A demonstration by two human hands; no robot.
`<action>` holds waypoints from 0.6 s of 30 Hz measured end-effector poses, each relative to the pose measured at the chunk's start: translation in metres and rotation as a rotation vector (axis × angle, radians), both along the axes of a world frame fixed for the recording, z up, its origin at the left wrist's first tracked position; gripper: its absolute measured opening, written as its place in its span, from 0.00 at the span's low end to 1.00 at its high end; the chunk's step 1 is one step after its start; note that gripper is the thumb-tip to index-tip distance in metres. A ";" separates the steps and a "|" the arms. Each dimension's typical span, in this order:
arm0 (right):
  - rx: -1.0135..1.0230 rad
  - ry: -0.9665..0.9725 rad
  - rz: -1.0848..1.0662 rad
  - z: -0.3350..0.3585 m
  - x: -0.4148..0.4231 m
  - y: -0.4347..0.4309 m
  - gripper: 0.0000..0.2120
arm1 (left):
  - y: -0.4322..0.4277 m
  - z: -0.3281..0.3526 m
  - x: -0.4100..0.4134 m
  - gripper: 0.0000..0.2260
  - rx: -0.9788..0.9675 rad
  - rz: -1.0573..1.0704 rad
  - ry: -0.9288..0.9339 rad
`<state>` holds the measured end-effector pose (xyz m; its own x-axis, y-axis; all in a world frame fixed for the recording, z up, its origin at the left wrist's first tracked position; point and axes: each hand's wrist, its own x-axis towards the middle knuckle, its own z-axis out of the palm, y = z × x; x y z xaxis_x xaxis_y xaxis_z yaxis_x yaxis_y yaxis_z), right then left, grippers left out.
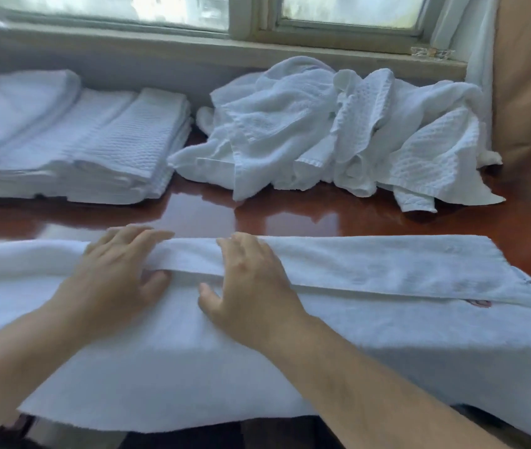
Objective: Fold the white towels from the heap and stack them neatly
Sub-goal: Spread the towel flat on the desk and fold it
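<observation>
Two risks: near part of towel [322, 351] hangs off table [290, 218] front edge, so its weight could pull folded strip askew; glossy top may let cloth slide under my push. My left hand [118, 273] and right hand [251, 286] both nearly flat, fingers spread, pressing fold mid-towel, gripping nothing. Heap [338, 131] back right, stack [79, 140] back left.

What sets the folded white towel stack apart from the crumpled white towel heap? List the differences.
The folded white towel stack lies flat with squared, layered edges; the crumpled white towel heap is rumpled and loose. The stack sits far left on the glossy wooden table, the heap far right. Both are white textured cloth.
</observation>
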<state>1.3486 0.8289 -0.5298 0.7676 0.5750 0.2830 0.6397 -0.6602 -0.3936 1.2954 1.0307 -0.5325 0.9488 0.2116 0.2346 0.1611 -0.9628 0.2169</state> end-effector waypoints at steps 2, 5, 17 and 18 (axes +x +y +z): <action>-0.087 -0.036 -0.003 -0.001 0.004 0.029 0.26 | 0.020 0.000 -0.010 0.25 -0.040 0.084 0.017; -0.133 -0.073 0.017 -0.006 0.012 0.050 0.22 | 0.045 -0.005 -0.019 0.23 -0.060 0.200 -0.015; -0.120 -0.088 -0.009 -0.003 0.074 0.063 0.17 | 0.070 0.000 0.046 0.21 -0.022 0.142 -0.163; -0.114 -0.087 -0.010 -0.002 0.080 0.066 0.17 | 0.073 0.000 0.053 0.21 -0.009 0.142 -0.165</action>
<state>1.4282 0.8944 -0.5314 0.7488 0.5998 0.2822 0.6614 -0.7040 -0.2586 1.3485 1.1041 -0.5329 0.8579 0.3435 0.3821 0.2567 -0.9308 0.2602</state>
